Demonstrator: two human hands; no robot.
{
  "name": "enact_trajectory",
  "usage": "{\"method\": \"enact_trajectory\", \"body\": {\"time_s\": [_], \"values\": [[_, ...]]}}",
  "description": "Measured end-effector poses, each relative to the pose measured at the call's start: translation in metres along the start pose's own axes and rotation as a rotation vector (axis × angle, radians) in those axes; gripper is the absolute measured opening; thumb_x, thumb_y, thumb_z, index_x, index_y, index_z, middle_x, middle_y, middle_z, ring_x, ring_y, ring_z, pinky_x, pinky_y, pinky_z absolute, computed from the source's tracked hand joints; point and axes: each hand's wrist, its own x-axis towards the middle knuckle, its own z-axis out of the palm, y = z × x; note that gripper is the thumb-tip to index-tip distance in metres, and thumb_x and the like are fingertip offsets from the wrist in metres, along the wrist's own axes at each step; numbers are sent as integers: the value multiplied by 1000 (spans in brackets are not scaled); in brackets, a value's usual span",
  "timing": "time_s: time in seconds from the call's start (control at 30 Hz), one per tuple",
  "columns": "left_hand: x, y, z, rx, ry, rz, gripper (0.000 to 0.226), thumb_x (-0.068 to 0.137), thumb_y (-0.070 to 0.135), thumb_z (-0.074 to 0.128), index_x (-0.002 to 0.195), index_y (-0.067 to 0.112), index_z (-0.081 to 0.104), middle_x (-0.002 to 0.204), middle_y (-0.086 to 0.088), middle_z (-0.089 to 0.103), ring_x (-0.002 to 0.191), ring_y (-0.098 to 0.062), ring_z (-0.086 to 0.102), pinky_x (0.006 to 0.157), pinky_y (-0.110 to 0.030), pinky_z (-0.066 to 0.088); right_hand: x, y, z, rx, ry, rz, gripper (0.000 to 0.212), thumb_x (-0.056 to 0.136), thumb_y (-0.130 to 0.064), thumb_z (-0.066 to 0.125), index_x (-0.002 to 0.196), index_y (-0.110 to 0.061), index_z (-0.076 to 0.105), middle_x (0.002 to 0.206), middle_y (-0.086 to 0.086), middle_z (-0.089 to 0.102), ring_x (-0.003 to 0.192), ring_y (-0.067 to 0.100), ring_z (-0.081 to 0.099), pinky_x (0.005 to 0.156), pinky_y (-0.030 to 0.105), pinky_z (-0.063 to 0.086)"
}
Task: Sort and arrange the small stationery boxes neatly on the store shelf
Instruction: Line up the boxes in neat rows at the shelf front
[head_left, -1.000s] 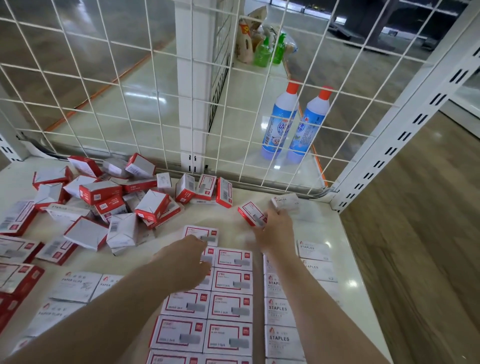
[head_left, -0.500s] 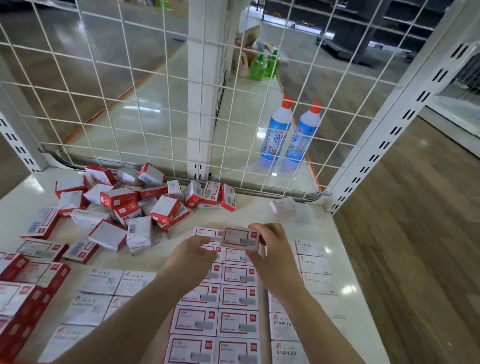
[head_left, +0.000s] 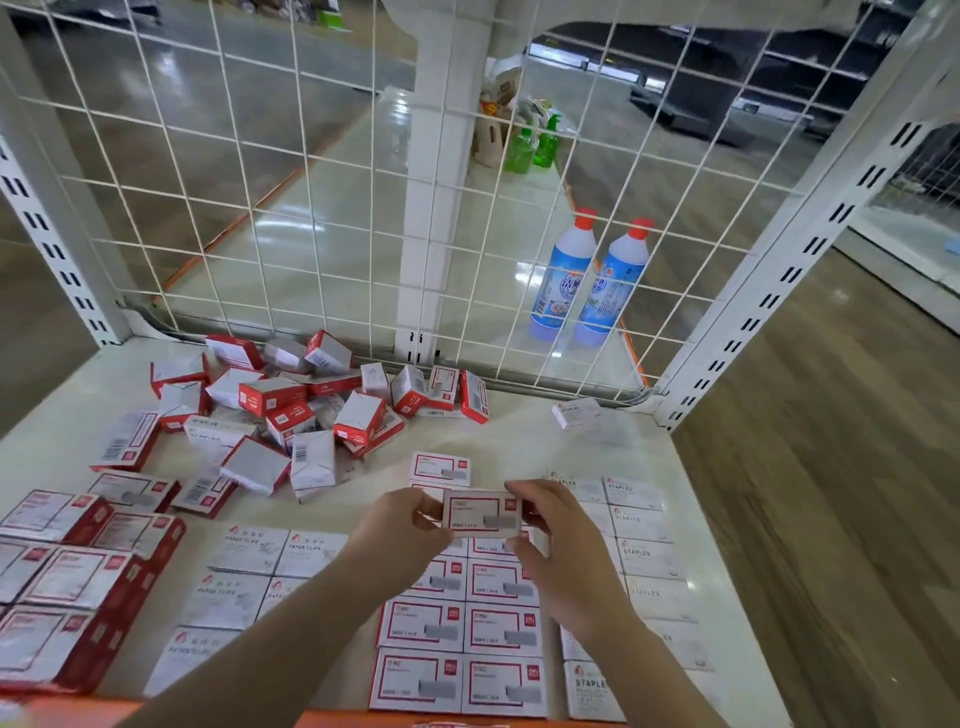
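Both hands hold one small red-and-white box (head_left: 482, 512) just above the white shelf (head_left: 519, 441). My left hand (head_left: 402, 538) pinches its left end and my right hand (head_left: 563, 540) grips its right end. Under it run two neat columns of matching red-bordered boxes (head_left: 462, 649). A column of white "STAPLES" boxes (head_left: 641, 558) lies to the right, and white "PAPER CLIPS" boxes (head_left: 249, 571) to the left. A jumbled heap of red-and-white boxes (head_left: 291, 410) sits at the back left. One lone staples box (head_left: 575, 414) lies at the back right.
A white wire grid (head_left: 363, 208) closes the shelf's back, with slotted uprights (head_left: 769, 301) at both corners. Larger red boxes (head_left: 72, 587) are stacked at the front left. Two blue bottles (head_left: 587, 283) stand behind the grid. Wooden floor lies past the right edge.
My right hand picked up a red-and-white box near the back and brought it toward me; my left hand rose from the arranged rows and took its other end. The view tilted up.
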Motion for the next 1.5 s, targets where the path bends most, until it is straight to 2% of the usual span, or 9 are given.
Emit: {"method": "enact_trajectory", "body": {"time_s": [0.37,0.6,0.8,0.9,0.97,1.17,1.33,1.43,1.5], "values": [[4,-4,3,80,3,24,9,90,18,57,97,23,56,94,6,67,82,-14,65,79,-32,56,1,-1,-5,-46,-17,60,46,87,-12,60,129,-28,48,123,-17,50,106,-6,42,99,13,35],[11,-6,8,103,29,34,29,91,21,55,121,21,52,104,7,59,80,-7,59,64,-19,51,10,15,-7,7,-9,151,45,86,-11,62,128,-23,50,122,-10,53,110,4,49,99,18,39],[15,-10,7,364,33,128,41,94,27,50,134,25,41,137,6,41,111,-11,49,86,-23,46,29,28,-7,-56,28,212,40,89,-14,59,127,-21,50,111,-10,49,101,3,46,85,11,37],[18,-15,7,630,53,218,50,95,24,46,142,25,30,149,4,26,135,-15,28,109,-32,28,44,33,-4,-127,3,232,23,90,-15,53,111,-25,54,104,-9,50,95,7,49,63,7,34],[19,-19,8,751,54,247,56,96,18,42,147,25,19,156,4,10,143,-17,11,116,-35,13,52,35,-3,-144,-6,228,13,90,-14,50,99,-24,55,103,-6,52,88,5,50,54,6,35],[29,-25,12,788,48,263,62,99,15,37,149,27,3,157,5,-12,144,-15,-9,116,-33,-1,67,38,-1,-122,-14,184,19,89,-10,47,102,-14,60,99,-3,53,88,9,51,61,5,33],[37,-21,18,731,49,224,51,100,25,34,146,34,13,157,8,-7,144,-18,-12,116,-37,-1,76,36,-2,-46,-112,194,20,91,-6,45,104,-5,61,86,-9,56,70,-1,52,52,6,43],[41,-19,20,662,71,208,49,99,24,38,143,36,22,157,10,2,145,-18,-5,117,-37,5,79,39,0,-121,-144,202,32,93,-3,40,121,-11,54,113,-2,56,89,3,51,66,4,41],[43,-19,20,645,84,210,50,98,21,41,143,34,25,156,10,8,145,-16,-1,117,-35,8,82,41,3,-170,-166,203,34,92,-5,42,124,-15,51,116,-2,52,98,9,49,69,8,43]]}}
